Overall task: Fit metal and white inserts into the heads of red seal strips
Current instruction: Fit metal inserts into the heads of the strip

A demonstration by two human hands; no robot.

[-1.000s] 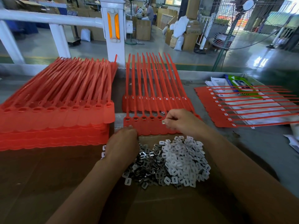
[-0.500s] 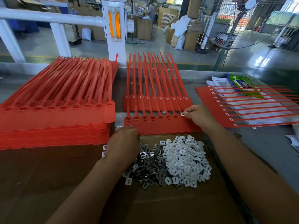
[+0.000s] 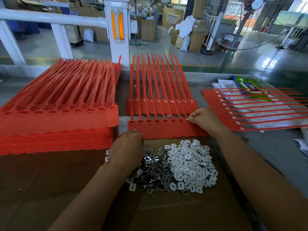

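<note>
A sheet of joined red seal strips (image 3: 166, 129) lies in front of me, its heads in a row with metal inserts in several of them. My right hand (image 3: 204, 120) pinches a small metal insert (image 3: 188, 119) at a head near the sheet's right end. My left hand (image 3: 127, 147) rests, fingers curled down, at the sheet's near left edge, over the left side of a pile of metal inserts (image 3: 153, 170). Beside that lies a pile of white inserts (image 3: 190, 165). Whether the left hand holds anything is hidden.
A thick stack of red strip sheets (image 3: 58, 117) fills the left. Another sheet (image 3: 160, 105) lies behind the worked one, and one lies sideways at right (image 3: 250, 109) over papers and a green packet (image 3: 246, 85). Brown cardboard (image 3: 50, 189) covers the near table. A white railing post (image 3: 117, 30) stands behind.
My right hand has moved rightward along the row of heads, from the middle to the right end. The left hand has stayed in place.
</note>
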